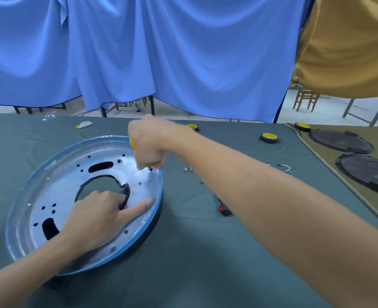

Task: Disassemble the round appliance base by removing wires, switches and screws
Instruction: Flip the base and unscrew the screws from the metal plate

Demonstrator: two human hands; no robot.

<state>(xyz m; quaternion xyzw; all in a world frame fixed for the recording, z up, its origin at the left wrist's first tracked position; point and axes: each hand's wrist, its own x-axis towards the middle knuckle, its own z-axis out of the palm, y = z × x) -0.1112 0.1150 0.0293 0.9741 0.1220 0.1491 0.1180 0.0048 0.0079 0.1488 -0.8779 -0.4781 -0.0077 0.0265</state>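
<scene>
Head view. The round base (61, 181) lies flat on the green cloth (205, 252), open side up, its bare metal plate showing several small holes, 2 slots and 1 large central opening. A blue rim (154, 215) runs round the base's edge, and a black trim strip (126, 193) lines the right side of the central opening. The left hand (94, 216) rests on the near-right part of the base: its fingers curl down over the edge of the central opening at the trim, gripping it, while the index finger lies straight, its tip touching the plate just inside the rim. The right hand (148, 143) is above the base's far-right edge, closed in a fist round a yellow-handled screwdriver (132, 145). The dark tip points down and meets the plate just inside the rim; whether it sits in a screw head is too blurred to tell. Loose screws (188, 169) lie on the cloth just right of the base. A small red-and-black item (223, 208) lies further right, half hidden under the right forearm. Beyond the base are 3 yellow-cored tape rolls (269, 137). Well to the right of the base lie 2 black round covers (341, 141) on a tan cloth.
</scene>
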